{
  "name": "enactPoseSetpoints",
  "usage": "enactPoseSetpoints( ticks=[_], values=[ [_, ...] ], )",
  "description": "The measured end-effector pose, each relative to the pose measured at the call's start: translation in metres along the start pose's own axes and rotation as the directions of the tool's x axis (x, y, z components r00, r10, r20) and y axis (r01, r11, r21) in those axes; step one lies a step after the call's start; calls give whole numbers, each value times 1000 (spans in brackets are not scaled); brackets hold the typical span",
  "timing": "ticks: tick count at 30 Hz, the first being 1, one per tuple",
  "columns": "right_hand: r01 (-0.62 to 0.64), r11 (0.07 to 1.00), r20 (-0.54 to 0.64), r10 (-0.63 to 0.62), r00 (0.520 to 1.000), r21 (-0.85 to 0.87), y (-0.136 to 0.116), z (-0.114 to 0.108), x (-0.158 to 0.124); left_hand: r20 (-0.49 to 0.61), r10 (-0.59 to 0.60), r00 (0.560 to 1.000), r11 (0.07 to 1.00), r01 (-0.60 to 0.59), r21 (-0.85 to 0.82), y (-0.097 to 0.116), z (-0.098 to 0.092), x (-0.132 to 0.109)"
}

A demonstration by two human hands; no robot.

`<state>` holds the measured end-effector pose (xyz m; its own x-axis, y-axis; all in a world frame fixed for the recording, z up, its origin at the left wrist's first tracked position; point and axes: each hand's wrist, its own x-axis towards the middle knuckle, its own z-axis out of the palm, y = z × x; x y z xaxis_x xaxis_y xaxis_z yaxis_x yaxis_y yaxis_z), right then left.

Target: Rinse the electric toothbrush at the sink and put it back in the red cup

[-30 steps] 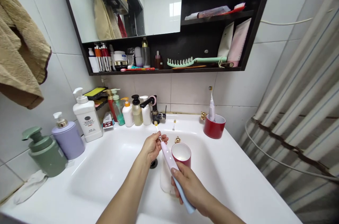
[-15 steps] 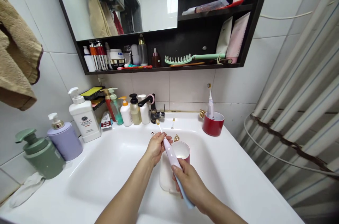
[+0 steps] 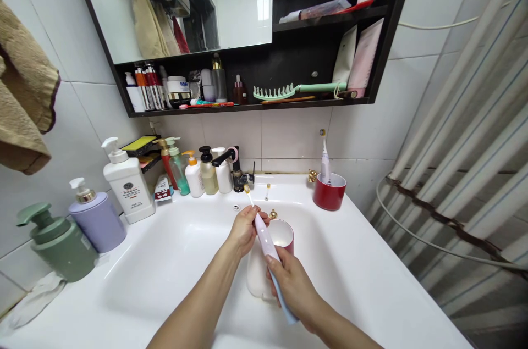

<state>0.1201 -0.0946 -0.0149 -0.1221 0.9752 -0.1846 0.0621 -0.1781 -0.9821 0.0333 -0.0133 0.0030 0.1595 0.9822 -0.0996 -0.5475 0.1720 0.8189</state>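
Over the white sink I hold a pink and blue electric toothbrush in both hands. My right hand is wrapped round its lower handle. My left hand pinches the neck just below the brush head, which points up toward the black tap. A red cup with a white inside stands in the basin right behind the toothbrush, touching my right hand's side.
Pump bottles line the sink's left and back edge: a green one, a lilac one, a white one. Another red cup with a toothbrush stands at the back right. A black shelf with toiletries hangs above; a curtain is at right.
Both hands with the toothbrush have shifted slightly back toward the tap; my view has drifted a little. The grip is unchanged.
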Motion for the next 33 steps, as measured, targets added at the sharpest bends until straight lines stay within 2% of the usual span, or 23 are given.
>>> enactPoseSetpoints(
  ticks=[6, 11, 16, 21, 23, 25, 27, 28, 30, 33],
  values=[
    [-52, 981, 124, 28, 992, 188, -5, 0, -3, 39, -37, 999, 994, 40, -102, 1, 1, -1],
    [-9, 992, 47, 3, 999, 129, -4, 0, -2, 60, 2, 998, 996, 3, -88, 0, 2, -1],
    [-55, 972, 140, 23, 990, 229, -2, 1, -1, 80, -20, 997, 994, 29, -104, 0, 0, 0],
    [15, 985, 54, -25, 998, 170, -4, -2, 4, 79, 3, 997, 1000, -5, 27, -2, 7, -4],
    [121, 978, -14, -121, 993, 167, -12, -7, 10, 68, 32, 997, 990, -41, 137, -2, 9, -6],
    [260, 958, -136, -244, 960, 122, -24, -16, 21, 56, 115, 992, 949, -127, 289, -4, 7, -8],
    [350, 936, -261, -329, 908, 38, -36, -26, 36, 97, 226, 969, 832, -243, 499, -9, 2, -11],
    [363, 932, -285, -344, 895, 14, -40, -31, 44, 146, 267, 953, 735, -299, 609, -12, -1, -12],
    [367, 929, -314, -363, 878, -47, -42, -39, 60, 277, 293, 915, 484, -392, 783, -19, -9, -17],
    [325, 930, -331, -365, 870, -171, -29, -44, 77, 440, 214, 872, 108, -469, 877, -30, -16, -22]
  ],
)
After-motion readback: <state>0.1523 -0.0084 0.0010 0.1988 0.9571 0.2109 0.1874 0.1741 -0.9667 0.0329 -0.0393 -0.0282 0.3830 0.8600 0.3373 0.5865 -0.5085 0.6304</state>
